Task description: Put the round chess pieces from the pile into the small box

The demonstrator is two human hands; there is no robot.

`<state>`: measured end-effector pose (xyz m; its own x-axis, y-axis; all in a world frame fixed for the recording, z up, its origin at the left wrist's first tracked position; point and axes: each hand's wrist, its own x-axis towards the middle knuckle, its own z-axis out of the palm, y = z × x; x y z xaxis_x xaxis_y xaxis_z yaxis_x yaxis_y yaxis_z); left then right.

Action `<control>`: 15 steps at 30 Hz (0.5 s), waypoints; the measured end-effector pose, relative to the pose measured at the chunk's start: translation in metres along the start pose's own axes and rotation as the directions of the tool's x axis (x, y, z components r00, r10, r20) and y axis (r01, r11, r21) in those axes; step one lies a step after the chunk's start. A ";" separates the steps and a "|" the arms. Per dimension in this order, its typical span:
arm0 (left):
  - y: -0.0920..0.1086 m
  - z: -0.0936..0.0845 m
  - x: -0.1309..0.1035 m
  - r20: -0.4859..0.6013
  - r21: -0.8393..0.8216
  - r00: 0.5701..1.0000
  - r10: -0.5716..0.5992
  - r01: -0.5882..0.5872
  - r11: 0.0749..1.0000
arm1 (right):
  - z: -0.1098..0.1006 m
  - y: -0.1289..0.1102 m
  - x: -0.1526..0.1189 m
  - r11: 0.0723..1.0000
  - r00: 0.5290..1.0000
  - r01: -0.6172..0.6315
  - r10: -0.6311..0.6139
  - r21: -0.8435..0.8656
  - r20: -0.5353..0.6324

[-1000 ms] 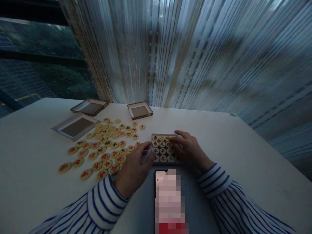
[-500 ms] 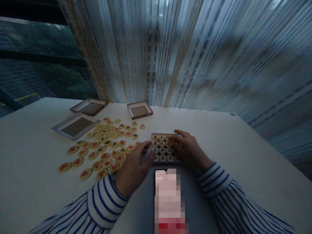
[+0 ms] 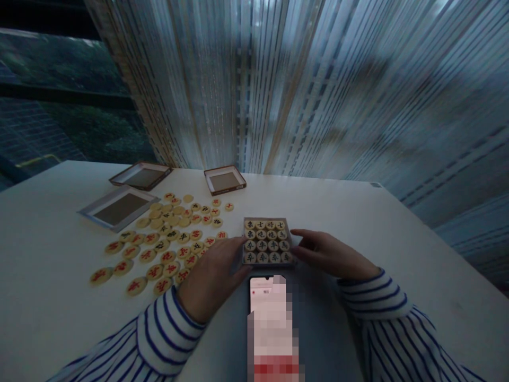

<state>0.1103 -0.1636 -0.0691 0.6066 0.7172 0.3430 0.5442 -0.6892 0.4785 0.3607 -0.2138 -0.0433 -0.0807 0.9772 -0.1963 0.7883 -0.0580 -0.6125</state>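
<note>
A small open box point(image 3: 243, 218) stands on the table in front of me, filled with rows of round Chinese chess pieces point(image 3: 261, 245) bearing dark characters, face up. My left hand point(image 3: 212, 273) rests at the box's left side, thumb and fingers apart, the fingertips at or against its wall. On the opposite side, my right hand point(image 3: 336, 255) is beside the right wall with fingers spread and nothing visible in them; whether its fingertips touch the box I cannot tell. Many loose chess pieces point(image 3: 148, 255), with red or dark characters, lie to the left, some hidden behind my left hand.
A phone point(image 3: 260, 300) lies just in front of the box, its screen lit. At the back left are a pale shallow tray point(image 3: 90, 211) and a brown-edged one point(image 3: 161, 180). Another brown-edged tray point(image 3: 229, 191) sits farther right. A striped curtain point(image 3: 254, 106) hangs behind the table.
My right hand has drawn back from over the pieces to the right of the box, uncovering the right column. My left hand stays at the left side, its fingers slightly shifted.
</note>
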 end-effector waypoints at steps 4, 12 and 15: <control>0.000 0.001 0.000 0.030 0.021 0.999 -0.015 0.015 1.000 | -0.003 0.002 -0.004 0.996 0.993 0.008 -0.019 0.088 0.117; 0.001 0.002 0.002 0.040 0.025 0.998 -0.054 0.053 0.998 | 0.001 0.003 -0.001 0.995 0.991 0.080 -0.086 0.060 0.098; 0.001 0.002 0.002 0.043 0.021 0.997 -0.062 0.061 0.998 | 0.001 0.005 0.000 0.995 0.992 0.080 -0.086 0.058 0.096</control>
<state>0.1135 -0.1629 -0.0696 0.5959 0.7535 0.2775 0.5924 -0.6459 0.4815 0.3642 -0.2146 -0.0472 -0.2061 0.9544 -0.2157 0.7428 0.0091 -0.6695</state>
